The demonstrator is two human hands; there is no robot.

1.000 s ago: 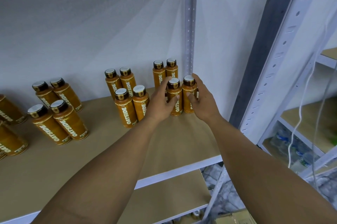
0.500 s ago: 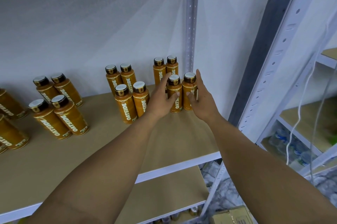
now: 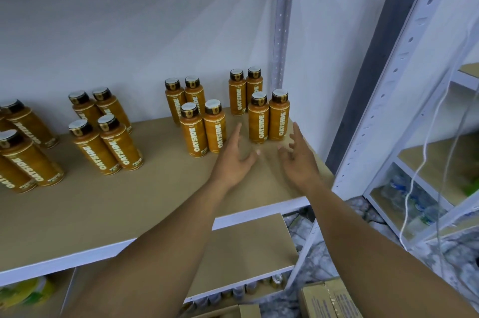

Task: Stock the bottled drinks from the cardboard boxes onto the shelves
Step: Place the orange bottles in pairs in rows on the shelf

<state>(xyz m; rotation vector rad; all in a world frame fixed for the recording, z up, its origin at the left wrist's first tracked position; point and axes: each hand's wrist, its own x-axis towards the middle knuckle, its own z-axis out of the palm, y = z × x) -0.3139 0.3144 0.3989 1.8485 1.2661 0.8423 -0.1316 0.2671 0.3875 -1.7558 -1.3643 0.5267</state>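
Hands off the pair, drawn back.
A second ago my left hand [image 3: 233, 162] and right hand [image 3: 298, 162] cupped the front two bottles [image 3: 268, 120]; now both grips are wide, fingers loose, holding nothing, just short of them. The pair stands upright, touching, at the right end of the shelf [image 3: 129, 201], so this placement looks done. Smooth amber cylinders, dark caps, on matte tan board; a cardboard box [image 3: 329, 299] waits below.

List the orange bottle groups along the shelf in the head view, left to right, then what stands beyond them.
cut-off cluster at the left edge → second group of four → third group of four → rightmost group of four → white perforated upright.
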